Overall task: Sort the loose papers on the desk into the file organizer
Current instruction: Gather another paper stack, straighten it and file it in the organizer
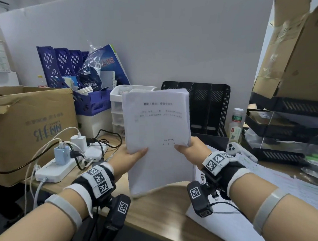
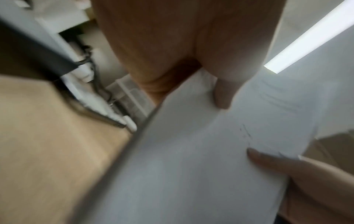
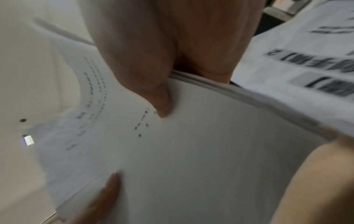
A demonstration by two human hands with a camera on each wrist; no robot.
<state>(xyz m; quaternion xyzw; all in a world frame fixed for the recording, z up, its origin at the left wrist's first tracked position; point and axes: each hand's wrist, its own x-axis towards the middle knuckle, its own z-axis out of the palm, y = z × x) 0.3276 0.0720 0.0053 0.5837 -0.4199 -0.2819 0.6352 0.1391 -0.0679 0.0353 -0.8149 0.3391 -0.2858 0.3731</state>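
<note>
Wooden desk (image 1: 161, 211) is sitting against a plain white partition wall, cluttered along the back. Far left, a cardboard box (image 1: 32, 125) is standing on the desk with a white power strip (image 1: 61, 167) lying in front of it, chargers plugged in, cables trailing. Behind that, a blue file organizer (image 1: 69, 67) is standing at the wall, stuffed with a plastic bag and a blue booklet. Just right of it, a small white drawer unit (image 1: 117, 107) is standing, partly hidden by the papers.

Left hand (image 1: 131, 155) is pinching the paper stack (image 1: 157, 131) at its lower-left edge, thumb pressing on the front sheet, fingers going behind it. Stack is being held upright, off the desk, printed side facing the person, bottom edge curling just above the desktop. Right hand (image 1: 191, 149) is pinching the right edge the same way: thumb on front, fingers behind. Right wrist view is showing the thumb (image 3: 161, 103) pressing near the printed lines.

Black file organizer (image 1: 208, 108) is standing at the wall directly behind the stack, slots appearing empty. Right of it, a bottle (image 1: 236, 123) is standing, a white controller (image 1: 239, 151) lying near it. More loose sheets (image 1: 279, 182) are lying flat under the right forearm. Far right, black stacked trays (image 1: 285, 129) are carrying torn cardboard.
</note>
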